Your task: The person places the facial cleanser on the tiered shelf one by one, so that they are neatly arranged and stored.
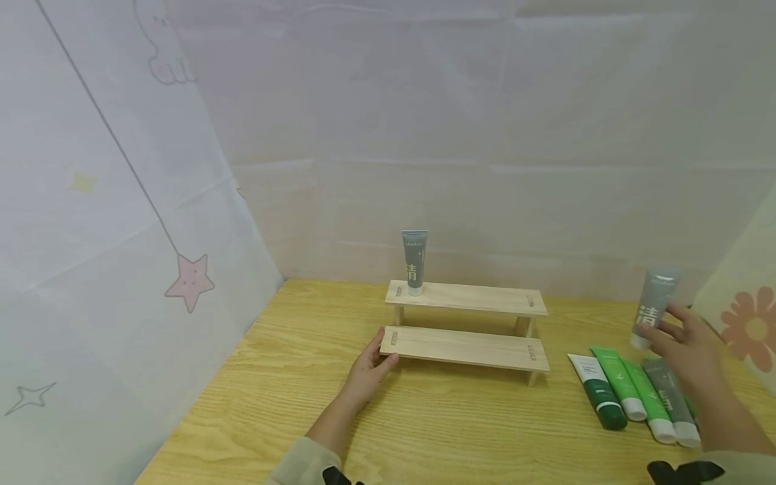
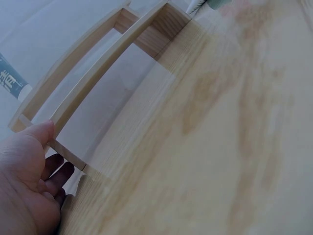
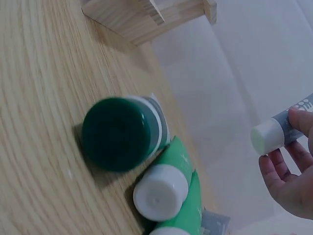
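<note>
My right hand [image 1: 691, 343] pinches a grey-blue squeeze tube [image 1: 656, 296] with a white cap, raised above the table at the right. In the right wrist view the thumb and fingers grip it just above its cap [image 3: 268, 137]. My left hand [image 1: 366, 374] holds the left end of the lower board of a two-tier wooden shelf [image 1: 467, 347]. The left wrist view has the thumb [image 2: 41, 132] against the board's corner and the other fingers curled by the leg. A matching grey tube [image 1: 415, 261] stands cap down at the upper tier's left end.
Right of the shelf, several tubes lie side by side: a white and dark green one [image 1: 597, 391], green ones [image 1: 621, 384] with white caps, and a grey one [image 1: 669, 397]. Pale cloth [image 1: 424, 135] hangs behind the wood-grain table [image 1: 291, 377] and along both sides.
</note>
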Demonstrator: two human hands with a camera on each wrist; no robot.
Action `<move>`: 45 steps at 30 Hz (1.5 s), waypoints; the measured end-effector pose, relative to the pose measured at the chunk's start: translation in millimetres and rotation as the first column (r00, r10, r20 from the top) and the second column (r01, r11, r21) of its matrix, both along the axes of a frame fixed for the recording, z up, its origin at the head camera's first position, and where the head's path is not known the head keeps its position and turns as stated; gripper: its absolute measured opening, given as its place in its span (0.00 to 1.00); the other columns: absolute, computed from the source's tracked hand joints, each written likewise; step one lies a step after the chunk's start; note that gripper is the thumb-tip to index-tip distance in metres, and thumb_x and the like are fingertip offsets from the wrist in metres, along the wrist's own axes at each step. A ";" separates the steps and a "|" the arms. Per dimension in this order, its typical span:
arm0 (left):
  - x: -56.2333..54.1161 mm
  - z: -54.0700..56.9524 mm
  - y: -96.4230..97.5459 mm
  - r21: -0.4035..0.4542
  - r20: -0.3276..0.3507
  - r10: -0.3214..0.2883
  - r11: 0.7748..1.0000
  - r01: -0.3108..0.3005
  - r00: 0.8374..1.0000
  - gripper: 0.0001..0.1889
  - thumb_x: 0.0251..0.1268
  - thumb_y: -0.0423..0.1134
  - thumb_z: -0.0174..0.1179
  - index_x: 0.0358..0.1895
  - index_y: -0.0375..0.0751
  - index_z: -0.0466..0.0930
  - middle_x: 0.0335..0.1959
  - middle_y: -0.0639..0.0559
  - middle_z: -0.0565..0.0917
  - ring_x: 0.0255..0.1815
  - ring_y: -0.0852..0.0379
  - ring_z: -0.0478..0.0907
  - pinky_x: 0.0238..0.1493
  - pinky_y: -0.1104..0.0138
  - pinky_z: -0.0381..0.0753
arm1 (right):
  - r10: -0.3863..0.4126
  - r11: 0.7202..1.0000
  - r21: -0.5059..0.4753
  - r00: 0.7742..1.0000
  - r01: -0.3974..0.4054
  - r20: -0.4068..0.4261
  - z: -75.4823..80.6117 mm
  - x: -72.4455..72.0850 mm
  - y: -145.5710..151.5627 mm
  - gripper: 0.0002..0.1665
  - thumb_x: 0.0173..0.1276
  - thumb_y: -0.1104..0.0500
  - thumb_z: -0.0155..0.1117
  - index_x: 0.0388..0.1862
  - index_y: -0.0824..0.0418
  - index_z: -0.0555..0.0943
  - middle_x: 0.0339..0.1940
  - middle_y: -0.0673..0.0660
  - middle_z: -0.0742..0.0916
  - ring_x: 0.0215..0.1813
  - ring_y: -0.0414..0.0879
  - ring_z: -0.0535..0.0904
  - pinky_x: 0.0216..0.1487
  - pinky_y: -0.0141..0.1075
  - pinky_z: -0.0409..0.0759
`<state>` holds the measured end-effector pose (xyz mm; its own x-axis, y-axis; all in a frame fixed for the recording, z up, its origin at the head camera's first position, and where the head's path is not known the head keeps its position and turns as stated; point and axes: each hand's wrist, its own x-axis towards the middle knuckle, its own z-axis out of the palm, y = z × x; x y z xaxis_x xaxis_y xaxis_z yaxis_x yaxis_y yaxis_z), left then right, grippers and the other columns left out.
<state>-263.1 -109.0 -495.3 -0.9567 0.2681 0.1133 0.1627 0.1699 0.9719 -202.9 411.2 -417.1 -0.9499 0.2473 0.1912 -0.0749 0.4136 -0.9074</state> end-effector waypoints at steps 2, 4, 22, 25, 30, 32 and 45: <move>0.2 0.3 -0.1 -0.005 -0.004 0.003 1.000 -0.003 1.000 0.39 0.74 0.41 0.55 0.79 0.39 0.43 0.77 0.35 0.56 0.74 0.38 0.62 0.71 0.48 0.67 | -0.005 1.000 0.017 1.000 0.005 0.017 3.3 -1.8 -6.3 0.43 0.73 0.53 0.61 0.80 0.45 0.52 0.41 0.23 0.70 0.39 0.14 0.71 0.34 0.19 0.78; 0.0 0.0 -0.1 -0.010 -0.009 0.007 1.000 -0.007 1.000 0.39 0.74 0.41 0.55 0.79 0.39 0.43 0.77 0.35 0.57 0.73 0.37 0.63 0.70 0.48 0.68 | 0.001 1.000 0.012 1.000 -0.002 0.024 6.6 -3.4 -12.0 0.44 0.73 0.53 0.61 0.80 0.48 0.50 0.40 0.23 0.71 0.39 0.15 0.72 0.33 0.19 0.78; 1.1 -0.6 -0.7 -0.012 0.010 0.008 1.000 -0.008 1.000 0.39 0.73 0.45 0.56 0.79 0.42 0.44 0.79 0.36 0.52 0.75 0.35 0.58 0.71 0.46 0.65 | 0.100 0.979 -0.166 0.990 -0.116 -0.097 24.9 -32.3 -65.1 0.46 0.71 0.58 0.63 0.80 0.61 0.50 0.40 0.29 0.79 0.41 0.21 0.78 0.38 0.20 0.81; 0.1 -1.9 -0.8 -0.008 0.011 0.001 1.000 0.000 1.000 0.40 0.73 0.46 0.56 0.79 0.41 0.43 0.78 0.36 0.53 0.75 0.36 0.58 0.71 0.46 0.65 | 0.117 0.962 -0.235 0.986 -0.142 -0.118 28.3 -35.8 -73.8 0.46 0.70 0.60 0.64 0.79 0.61 0.51 0.40 0.30 0.81 0.41 0.22 0.79 0.38 0.20 0.81; -1.0 -2.2 -0.8 -0.001 0.023 0.007 1.000 -0.007 1.000 0.41 0.72 0.47 0.57 0.80 0.44 0.44 0.78 0.39 0.54 0.75 0.38 0.60 0.71 0.48 0.66 | 0.108 0.961 -0.240 0.986 -0.137 -0.129 32.6 -42.0 -87.3 0.44 0.70 0.59 0.64 0.78 0.61 0.53 0.41 0.32 0.79 0.42 0.23 0.79 0.38 0.20 0.81; -1.4 -2.0 -0.8 -0.002 0.026 0.009 1.000 -0.009 1.000 0.40 0.72 0.47 0.57 0.80 0.45 0.44 0.79 0.39 0.53 0.75 0.38 0.59 0.71 0.47 0.66 | 0.101 0.969 -0.211 0.987 -0.126 -0.128 33.5 -44.8 -92.0 0.43 0.70 0.58 0.64 0.78 0.61 0.54 0.43 0.34 0.78 0.42 0.23 0.78 0.39 0.20 0.81; -0.4 1.1 0.7 0.006 0.027 0.016 1.000 -0.017 0.999 0.39 0.74 0.41 0.56 0.79 0.42 0.44 0.78 0.37 0.55 0.74 0.38 0.62 0.71 0.48 0.67 | 0.082 0.982 -0.163 0.990 -0.099 -0.112 40.8 -59.6 -122.7 0.38 0.69 0.57 0.66 0.74 0.58 0.60 0.45 0.39 0.75 0.43 0.25 0.77 0.42 0.19 0.80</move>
